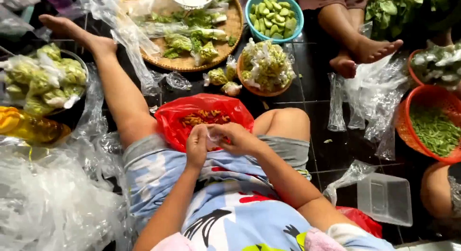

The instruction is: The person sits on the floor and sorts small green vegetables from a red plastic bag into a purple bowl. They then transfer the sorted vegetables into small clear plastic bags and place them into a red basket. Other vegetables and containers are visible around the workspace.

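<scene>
I see my left hand (197,146) and my right hand (235,137) meeting over my lap, the fingers of both pinched narrow on a small clear plastic bag (212,137) held between them; what is inside it I cannot tell. Just beyond the hands, touching my thigh, sits the open red plastic bag (204,117) with a heap of small orange-red chillies (205,117) in it, and it looks well stocked, so I judge most of that heap is yet unpacked. As for finished work, I see a bowl of tied vegetable packets (45,78) at my left and a brown bowl of filled packets (265,65) ahead, beside a woven tray (225,40) of greens, though none of these packets shows chillies. Loose empty clear bags (370,100) lie on the dark tiled floor (331,155) to my right. Another person's bare feet (365,52) rest near the blue bowl of green slices (273,16).
</scene>
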